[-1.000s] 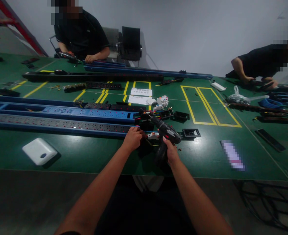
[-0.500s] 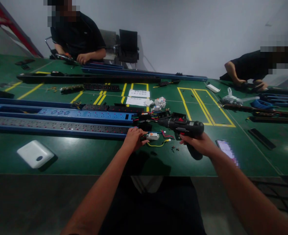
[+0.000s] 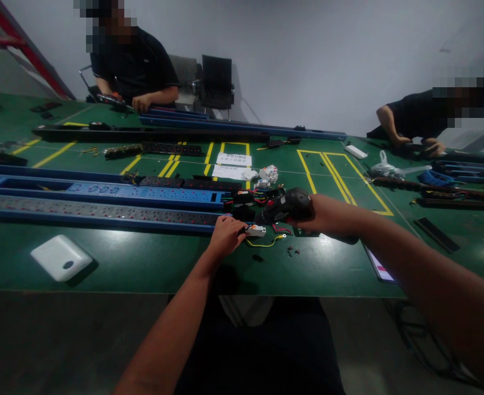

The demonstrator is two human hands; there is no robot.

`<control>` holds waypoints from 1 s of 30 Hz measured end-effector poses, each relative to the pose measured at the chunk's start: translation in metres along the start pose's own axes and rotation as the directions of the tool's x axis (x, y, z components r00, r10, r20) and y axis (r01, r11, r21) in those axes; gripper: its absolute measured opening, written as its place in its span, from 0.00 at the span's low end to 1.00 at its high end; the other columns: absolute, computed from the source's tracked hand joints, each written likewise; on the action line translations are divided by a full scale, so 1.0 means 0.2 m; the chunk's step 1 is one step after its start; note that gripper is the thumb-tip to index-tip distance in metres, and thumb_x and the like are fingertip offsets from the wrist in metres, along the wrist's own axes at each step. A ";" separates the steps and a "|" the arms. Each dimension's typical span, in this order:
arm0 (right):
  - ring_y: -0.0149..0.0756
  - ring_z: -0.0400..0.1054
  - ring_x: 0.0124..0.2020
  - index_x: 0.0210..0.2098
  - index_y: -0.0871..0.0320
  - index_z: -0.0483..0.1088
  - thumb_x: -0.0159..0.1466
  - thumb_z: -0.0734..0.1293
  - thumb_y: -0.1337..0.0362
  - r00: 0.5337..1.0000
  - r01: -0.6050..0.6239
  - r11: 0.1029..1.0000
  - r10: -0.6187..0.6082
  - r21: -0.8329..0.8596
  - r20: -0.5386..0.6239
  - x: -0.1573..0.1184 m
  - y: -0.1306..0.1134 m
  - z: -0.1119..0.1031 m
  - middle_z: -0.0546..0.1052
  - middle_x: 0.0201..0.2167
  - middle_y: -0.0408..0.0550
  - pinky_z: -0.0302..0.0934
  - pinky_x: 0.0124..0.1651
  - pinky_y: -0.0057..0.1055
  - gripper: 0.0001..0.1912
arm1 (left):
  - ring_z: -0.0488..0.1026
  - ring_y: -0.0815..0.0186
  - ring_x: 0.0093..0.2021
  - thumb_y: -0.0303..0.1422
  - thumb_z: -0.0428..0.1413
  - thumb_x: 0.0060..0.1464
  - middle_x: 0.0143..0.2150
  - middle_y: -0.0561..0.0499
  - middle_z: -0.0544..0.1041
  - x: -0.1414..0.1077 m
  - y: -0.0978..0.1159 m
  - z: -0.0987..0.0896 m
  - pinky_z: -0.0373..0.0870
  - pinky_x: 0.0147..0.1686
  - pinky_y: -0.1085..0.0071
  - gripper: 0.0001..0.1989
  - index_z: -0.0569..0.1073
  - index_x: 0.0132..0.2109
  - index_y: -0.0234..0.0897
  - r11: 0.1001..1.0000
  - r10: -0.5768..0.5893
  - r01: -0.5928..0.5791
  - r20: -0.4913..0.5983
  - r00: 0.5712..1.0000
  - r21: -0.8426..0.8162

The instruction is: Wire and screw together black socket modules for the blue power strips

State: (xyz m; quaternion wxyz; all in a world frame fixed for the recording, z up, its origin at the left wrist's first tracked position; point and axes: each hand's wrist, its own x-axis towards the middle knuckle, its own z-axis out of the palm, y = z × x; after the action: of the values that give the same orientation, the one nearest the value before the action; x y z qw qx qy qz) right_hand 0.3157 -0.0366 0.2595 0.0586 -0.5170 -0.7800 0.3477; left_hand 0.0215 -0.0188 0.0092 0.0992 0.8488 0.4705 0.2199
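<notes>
My right hand (image 3: 314, 214) is wrapped round a black cordless drill (image 3: 289, 206), its front tipped down toward the left. Just left of it, my left hand (image 3: 226, 235) is closed on the near end of a small white circuit breaker (image 3: 257, 231); the fingers cover part of it. The breaker lies at the right end of a long blue power strip (image 3: 176, 223) with a row of dark sockets. A yellow-green wire (image 3: 266, 243) and a red wire (image 3: 282, 228) with ring ends lie beside it. Several small screws (image 3: 293, 250) rest on the table nearby.
A second blue strip (image 3: 168, 193) lies behind the first. A white box-like device (image 3: 63, 258) sits front left, and a phone (image 3: 381, 267) lies under my right forearm. Across the green table (image 3: 143, 269), one person (image 3: 139, 66) works at left and another (image 3: 415, 112) at right.
My right hand has swung the drill left and turned it, bringing its front down close to the breaker. The left hand stays at the breaker with its fingers slightly shifted.
</notes>
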 end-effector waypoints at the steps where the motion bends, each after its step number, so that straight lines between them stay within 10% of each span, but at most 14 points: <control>1: 0.41 0.75 0.30 0.42 0.53 0.83 0.60 0.79 0.54 1.000 0.004 0.999 -0.005 -0.036 -0.004 0.02 -0.01 0.00 0.83 0.30 0.45 0.67 0.37 0.38 0.14 | 0.77 0.52 0.51 0.38 0.64 0.67 0.49 0.48 0.88 0.00 0.00 -0.01 0.61 0.59 0.49 0.07 0.83 0.50 0.47 1.000 0.004 -0.004 0.004 1.000 -0.002; 22: 0.41 0.74 0.33 0.30 0.62 0.82 0.51 0.80 0.69 0.985 -0.086 0.996 0.080 0.028 0.156 0.39 -0.30 -0.06 0.78 0.25 0.46 0.68 0.41 0.41 0.07 | 0.77 0.52 0.49 0.38 0.64 0.65 0.45 0.49 0.88 0.01 0.01 -0.01 0.62 0.59 0.48 0.05 0.84 0.44 0.46 0.998 -0.047 0.047 0.012 0.999 -0.031; 30: 0.32 0.67 0.21 0.25 0.54 0.77 0.41 0.84 0.66 0.977 -0.007 0.999 0.016 -0.042 0.215 0.52 -0.34 -0.05 0.72 0.19 0.38 0.61 0.25 0.33 0.15 | 0.77 0.51 0.50 0.40 0.63 0.66 0.43 0.49 0.87 0.01 0.01 0.00 0.63 0.60 0.47 0.07 0.84 0.43 0.46 0.998 -0.054 0.054 -0.002 0.999 -0.032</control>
State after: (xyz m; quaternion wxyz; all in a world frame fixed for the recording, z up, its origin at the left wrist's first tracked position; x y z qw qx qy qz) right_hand 0.2198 0.0413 0.2798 -0.0387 -0.4821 -0.7857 0.3858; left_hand 0.0241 -0.0179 0.0110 0.1178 0.8338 0.4899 0.2256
